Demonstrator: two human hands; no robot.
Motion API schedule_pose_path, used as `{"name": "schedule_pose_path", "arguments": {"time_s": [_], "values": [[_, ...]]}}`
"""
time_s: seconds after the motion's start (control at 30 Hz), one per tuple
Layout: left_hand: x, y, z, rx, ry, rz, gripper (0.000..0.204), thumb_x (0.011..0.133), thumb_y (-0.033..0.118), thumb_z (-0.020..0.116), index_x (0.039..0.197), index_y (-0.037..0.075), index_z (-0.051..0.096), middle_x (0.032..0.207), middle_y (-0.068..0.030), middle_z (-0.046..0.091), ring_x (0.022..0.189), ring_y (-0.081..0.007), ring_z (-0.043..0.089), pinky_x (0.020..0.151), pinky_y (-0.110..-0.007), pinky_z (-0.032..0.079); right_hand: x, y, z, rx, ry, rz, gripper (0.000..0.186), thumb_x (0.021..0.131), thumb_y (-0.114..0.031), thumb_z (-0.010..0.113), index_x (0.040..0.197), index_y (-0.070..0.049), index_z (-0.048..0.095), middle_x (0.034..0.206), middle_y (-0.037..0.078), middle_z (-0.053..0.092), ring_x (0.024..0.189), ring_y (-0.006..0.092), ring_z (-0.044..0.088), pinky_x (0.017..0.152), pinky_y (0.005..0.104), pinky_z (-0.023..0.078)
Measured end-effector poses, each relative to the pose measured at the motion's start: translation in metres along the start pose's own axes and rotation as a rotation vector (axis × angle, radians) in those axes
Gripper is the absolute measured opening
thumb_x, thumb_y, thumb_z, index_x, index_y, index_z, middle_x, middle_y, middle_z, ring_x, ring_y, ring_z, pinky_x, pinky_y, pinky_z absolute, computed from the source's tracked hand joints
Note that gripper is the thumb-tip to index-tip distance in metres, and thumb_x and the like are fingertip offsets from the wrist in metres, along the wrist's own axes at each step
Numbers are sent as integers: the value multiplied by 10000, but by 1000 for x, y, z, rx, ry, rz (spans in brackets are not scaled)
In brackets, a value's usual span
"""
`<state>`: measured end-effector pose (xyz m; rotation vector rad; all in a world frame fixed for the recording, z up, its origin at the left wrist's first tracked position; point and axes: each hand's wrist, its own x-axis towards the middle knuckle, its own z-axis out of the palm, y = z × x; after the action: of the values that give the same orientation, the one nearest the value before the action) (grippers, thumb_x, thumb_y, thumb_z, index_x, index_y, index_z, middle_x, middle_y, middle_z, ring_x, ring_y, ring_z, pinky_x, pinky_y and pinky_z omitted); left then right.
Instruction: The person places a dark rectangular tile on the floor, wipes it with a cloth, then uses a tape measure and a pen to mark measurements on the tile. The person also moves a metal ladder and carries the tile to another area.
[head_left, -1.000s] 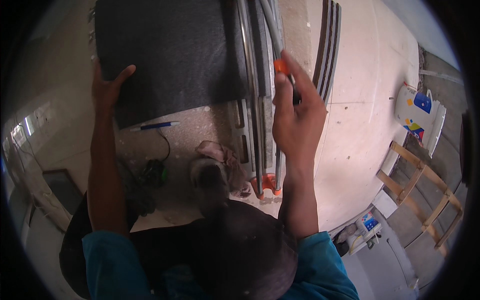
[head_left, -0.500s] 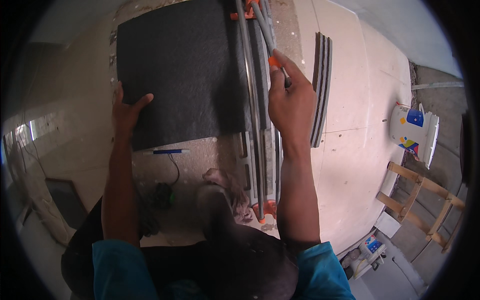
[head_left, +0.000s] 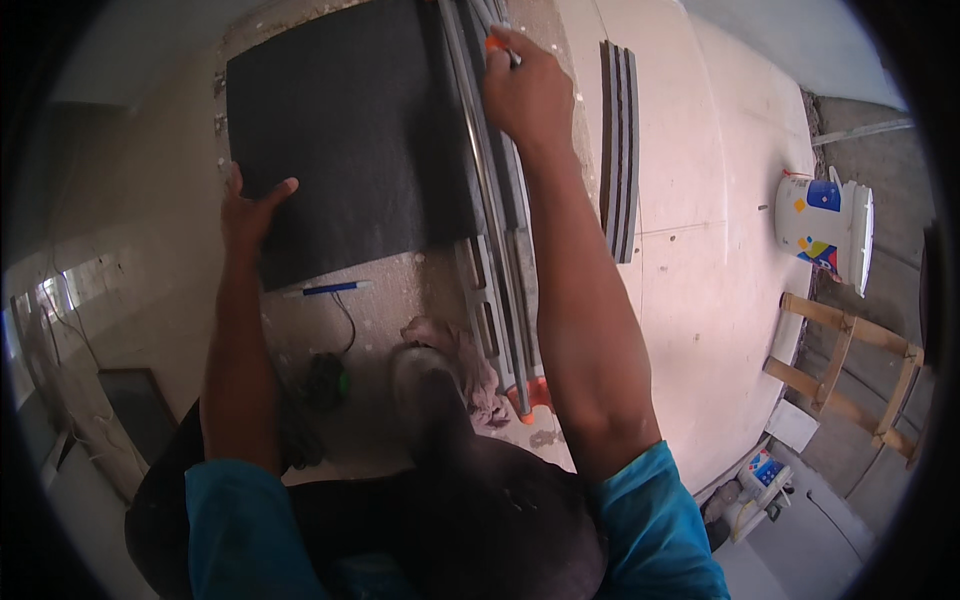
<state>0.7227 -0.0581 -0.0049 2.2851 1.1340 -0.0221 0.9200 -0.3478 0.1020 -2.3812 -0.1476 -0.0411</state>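
Observation:
A large dark grey tile [head_left: 340, 140] lies on a manual tile cutter [head_left: 490, 270] with twin metal rails running away from me. My left hand [head_left: 250, 212] rests at the tile's near left edge, thumb and fingers spread apart. My right hand [head_left: 535, 95] is closed round the cutter's handle [head_left: 491, 42] beyond the middle of the rails. Part of the handle is hidden by that hand. The rails cross over the right part of the tile. At their near end is an orange end piece [head_left: 530, 398].
Narrow dark tile strips [head_left: 619, 150] lie right of the cutter. Nearer me are a blue marker [head_left: 335, 288], a corded green-and-black tool [head_left: 328, 380] and a crumpled cloth [head_left: 470, 365]. Farther right stand a white bucket [head_left: 815, 220] and a wooden frame [head_left: 838, 365].
My right hand has slid farther from me along the rails with the handle. My left hand stays on the tile's edge. The whole view has shifted slightly.

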Motion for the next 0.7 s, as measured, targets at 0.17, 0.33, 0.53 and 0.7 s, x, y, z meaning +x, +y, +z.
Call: {"name": "schedule_pose_path", "arguments": {"time_s": [0.17, 0.33, 0.53, 0.7], "values": [[1, -5, -8, -50, -6, -25, 1205, 548, 563, 855, 1488, 28, 324, 1442, -225, 449, 1303, -328, 486, 1076, -389, 398, 0, -13, -7, 37, -59, 62, 346, 899, -284, 546, 1202, -184, 681, 1097, 212, 680, 1044, 371, 645, 940, 414, 488], [-3, -1, -2, -72, -30, -53, 1211, 539, 553, 861, 1495, 44, 318, 1442, -223, 451, 1291, -334, 498, 1067, -401, 410, -1, -4, -3, 54, -33, 40, 351, 900, -284, 553, 1213, -181, 674, 1116, 210, 675, 1052, 380, 638, 949, 421, 479], [-2, -4, -4, -51, -22, -61, 1233, 529, 559, 866, 1508, 70, 297, 1426, -226, 465, 1278, -347, 508, 1062, -420, 417, -4, -3, -1, 17, -39, 42, 345, 895, -250, 528, 1205, -177, 660, 1080, 126, 698, 1026, 353, 649, 905, 443, 503], [-7, 2, -5, -71, -26, -86, 1231, 532, 566, 864, 1512, 87, 294, 1419, -222, 472, 1280, -346, 506, 1066, -424, 414, -5, 2, 4, 24, -30, 20, 353, 906, -246, 513, 1229, -183, 642, 1084, 110, 701, 1033, 349, 648, 916, 441, 498]]}}
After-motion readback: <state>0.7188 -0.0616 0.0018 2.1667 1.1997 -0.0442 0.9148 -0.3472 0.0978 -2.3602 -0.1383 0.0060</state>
